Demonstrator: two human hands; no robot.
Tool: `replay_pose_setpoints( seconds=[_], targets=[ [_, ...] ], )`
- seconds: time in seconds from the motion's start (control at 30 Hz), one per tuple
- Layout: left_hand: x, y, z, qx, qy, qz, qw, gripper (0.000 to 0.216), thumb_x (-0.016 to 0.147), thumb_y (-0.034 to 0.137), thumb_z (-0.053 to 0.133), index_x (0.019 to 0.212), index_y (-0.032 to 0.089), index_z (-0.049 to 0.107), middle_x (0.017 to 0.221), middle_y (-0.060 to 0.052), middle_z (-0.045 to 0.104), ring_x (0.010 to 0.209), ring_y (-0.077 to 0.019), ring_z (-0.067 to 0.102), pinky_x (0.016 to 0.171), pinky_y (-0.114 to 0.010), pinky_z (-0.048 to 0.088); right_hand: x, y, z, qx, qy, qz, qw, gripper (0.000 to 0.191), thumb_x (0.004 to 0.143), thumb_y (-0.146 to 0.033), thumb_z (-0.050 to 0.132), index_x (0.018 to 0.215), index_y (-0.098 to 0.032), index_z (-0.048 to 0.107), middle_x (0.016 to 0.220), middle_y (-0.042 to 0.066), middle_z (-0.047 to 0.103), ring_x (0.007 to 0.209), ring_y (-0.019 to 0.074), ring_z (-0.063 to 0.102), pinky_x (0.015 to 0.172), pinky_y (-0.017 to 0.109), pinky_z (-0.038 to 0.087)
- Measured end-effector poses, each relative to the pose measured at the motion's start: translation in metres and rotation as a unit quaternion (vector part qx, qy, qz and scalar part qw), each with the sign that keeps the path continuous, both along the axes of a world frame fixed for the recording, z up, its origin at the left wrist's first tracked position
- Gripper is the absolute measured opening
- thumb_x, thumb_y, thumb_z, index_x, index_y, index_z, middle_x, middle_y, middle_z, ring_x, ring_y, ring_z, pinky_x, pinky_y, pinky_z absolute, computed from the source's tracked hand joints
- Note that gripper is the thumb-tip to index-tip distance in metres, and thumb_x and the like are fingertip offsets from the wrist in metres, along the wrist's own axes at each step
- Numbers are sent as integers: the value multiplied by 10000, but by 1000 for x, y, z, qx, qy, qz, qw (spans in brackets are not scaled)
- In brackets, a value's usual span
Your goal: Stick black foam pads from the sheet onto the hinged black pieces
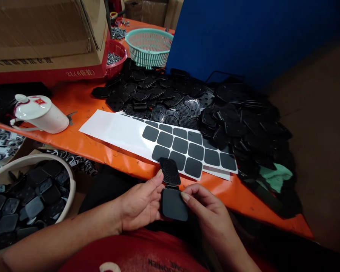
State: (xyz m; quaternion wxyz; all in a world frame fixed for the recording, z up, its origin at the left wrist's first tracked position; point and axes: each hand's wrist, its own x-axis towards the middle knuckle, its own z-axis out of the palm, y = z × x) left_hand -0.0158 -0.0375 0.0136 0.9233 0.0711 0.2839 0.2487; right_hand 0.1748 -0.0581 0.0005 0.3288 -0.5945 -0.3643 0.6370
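Head view: hinged black piece (174, 204) at lower centre, by the near edge of the orange-covered bench (121, 160), opened out, with textured panel above and smooth flat panel below. Grip of the left hand (143, 206) closed on the piece from the left, thumb at the textured panel's left edge, fingers partly behind. Grip of the right hand (209, 207) likewise closed on the piece, with thumb and forefinger at the smooth panel's upper right corner. Just beyond, on the bench, overlapping white sheets (116, 132) bearing rounded dark squares, with bare white surface at left. Farther back and to the right, broad heap of black parts (158, 92), with green cloth (274, 177) toward the near right. Behind the heap, turquoise basket (150, 56) and red basket (124, 62), the latter containing small silvery parts. At left, lidded white mug (53, 117) on the bench; below, pale round tub (70, 177) of dark pieces.
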Motion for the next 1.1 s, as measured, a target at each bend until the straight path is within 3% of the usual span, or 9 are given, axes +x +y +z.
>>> replay_pose_setpoints(
  seconds=[0.37,0.67,1.1],
  targets=[
    [1,-1,-2,-2,2,1,1000,614,921,608,354,1133,96,619,1060,-174,663,1004,-253,619,895,-393,430,0,1,1,20,-32,17,999,294,774,-470,713,757,-199,601,712,-1,563,662,142,488,599,242,423],
    [1,1,0,-25,26,-2,999,625,907,641,345,1057,107,633,1106,-156,648,945,-214,617,850,-341,438,-1,2,0,41,-51,21,998,298,783,-467,701,745,-190,597,702,0,551,651,138,487,583,239,427],
    [1,2,-1,-20,18,3,1000,564,897,608,421,1066,113,629,1067,-147,652,940,-219,614,875,-367,420,-3,4,3,106,-134,51,984,273,826,-448,632,732,-196,587,680,5,553,632,143,480,568,241,419]
  ],
)
